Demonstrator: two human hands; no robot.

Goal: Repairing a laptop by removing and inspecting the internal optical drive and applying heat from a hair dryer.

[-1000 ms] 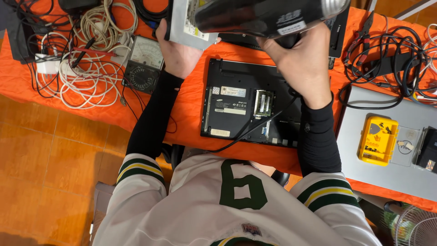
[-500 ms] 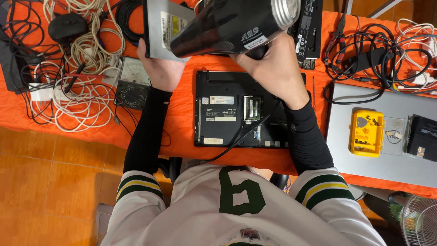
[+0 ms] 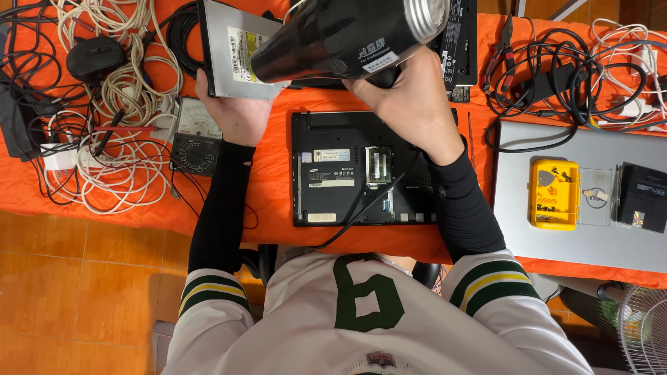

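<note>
Low in the frame, both forearms in black sleeves reach up over the orange counter (image 3: 278, 201). The left hand (image 3: 236, 114), palm up, has its grip pinching the lower edge of a flat silver optical drive (image 3: 233, 45) at the upper left. The right hand (image 3: 410, 97) has its grip wrapped around the handle of a black hot-air blower (image 3: 347, 35), whose barrel lies tilted across the top centre with a silver nozzle to the right. Below it lies an opened black laptop base (image 3: 347, 173), underside up, memory slot exposed. The blower's black cable (image 3: 361, 208) crosses it. Left: an analogue multimeter (image 3: 194, 135) and tangled cables (image 3: 104, 153). Right: a yellow parts box (image 3: 554, 194).
</note>
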